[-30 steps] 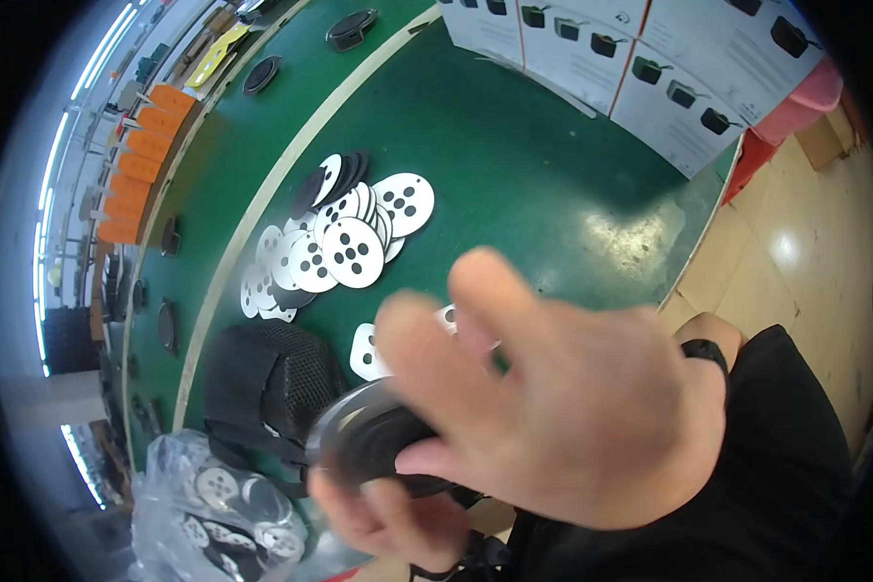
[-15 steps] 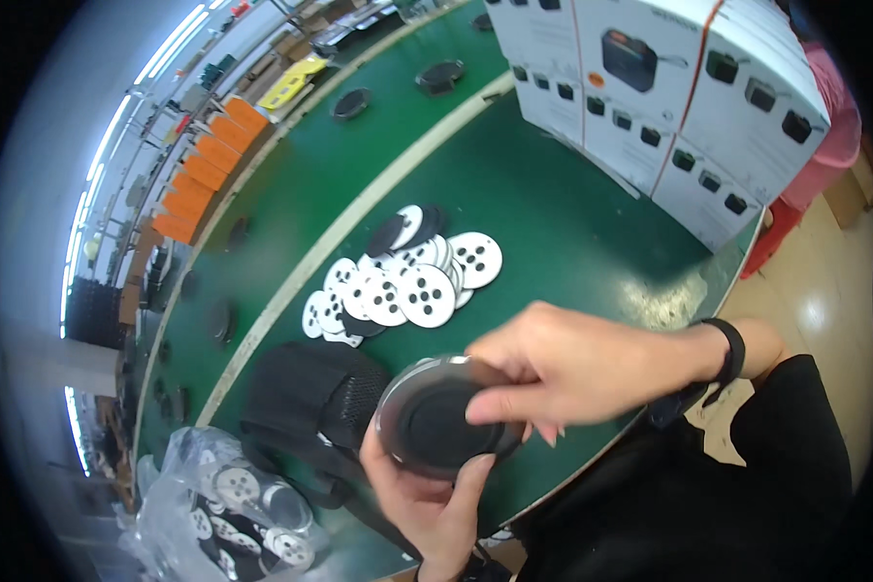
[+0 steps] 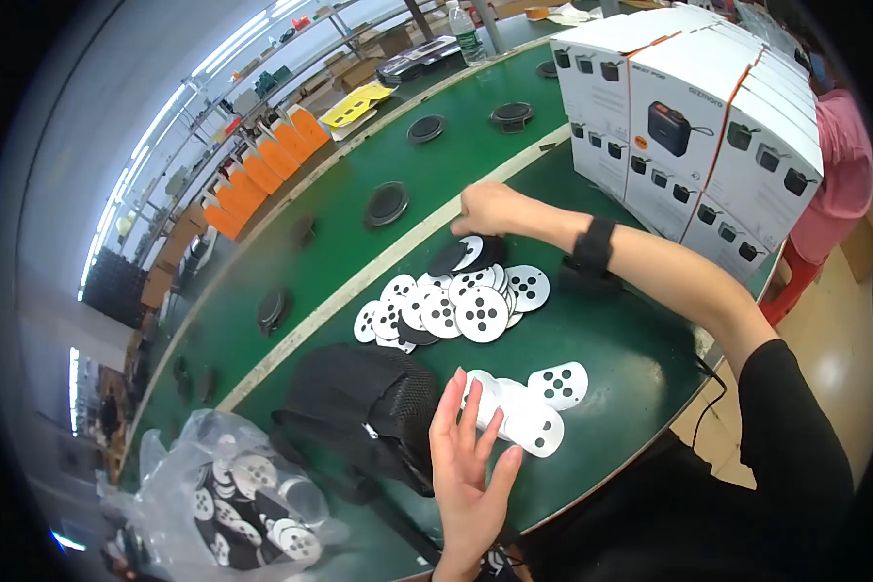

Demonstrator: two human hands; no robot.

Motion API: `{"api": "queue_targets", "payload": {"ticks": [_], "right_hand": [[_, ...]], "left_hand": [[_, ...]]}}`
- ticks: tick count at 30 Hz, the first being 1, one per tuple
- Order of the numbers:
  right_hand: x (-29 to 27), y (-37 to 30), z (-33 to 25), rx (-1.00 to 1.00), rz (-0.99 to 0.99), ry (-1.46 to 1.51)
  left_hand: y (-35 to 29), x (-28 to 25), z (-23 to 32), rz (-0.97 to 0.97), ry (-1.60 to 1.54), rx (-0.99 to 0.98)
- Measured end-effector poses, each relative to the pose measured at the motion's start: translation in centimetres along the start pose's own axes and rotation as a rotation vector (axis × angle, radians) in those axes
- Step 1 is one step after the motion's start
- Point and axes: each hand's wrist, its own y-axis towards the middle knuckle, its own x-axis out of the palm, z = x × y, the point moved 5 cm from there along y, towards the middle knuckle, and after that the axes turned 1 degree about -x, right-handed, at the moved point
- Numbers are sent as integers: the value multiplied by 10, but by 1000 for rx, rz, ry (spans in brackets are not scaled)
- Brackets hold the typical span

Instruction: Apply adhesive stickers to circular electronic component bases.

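My left hand [image 3: 470, 480] is open, fingers spread and palm empty, beside a black bag [image 3: 359, 398] with a mesh part. Just past its fingertips lie several overlapping white rounded pieces [image 3: 538, 427], some with black dots. My right arm reaches across the table, and my right hand [image 3: 490, 209] hangs by the pale rail [image 3: 359, 252]. Its fingers curl down and their tips are hidden. Right below it is a pile of white discs with black dots [image 3: 480, 312], with a few black discs among them. Beyond the rail sits a round black part [image 3: 387, 205].
More round black parts [image 3: 425, 128] sit along the green strip beyond the rail. A clear plastic bag of discs [image 3: 228, 504] stands at the near left. Stacked white boxes [image 3: 669, 145] fill the far right, beside a person in pink [image 3: 834, 175]. Orange holders [image 3: 262, 175] line the far side.
The dark round part has left my hands. My left hand has opened, and my right hand has moved away to the rail. Another round black part now sits beyond the rail. The view has shifted.
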Motion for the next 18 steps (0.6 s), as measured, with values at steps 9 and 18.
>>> {"api": "queue_targets", "payload": {"ticks": [9,18], "right_hand": [[11,-18,9,-41,11,79],[23,8,-15,-322,228,-30]], "left_hand": [[1,15,-2,-211,154,-37],[4,28,15,-322,358,-3]]}}
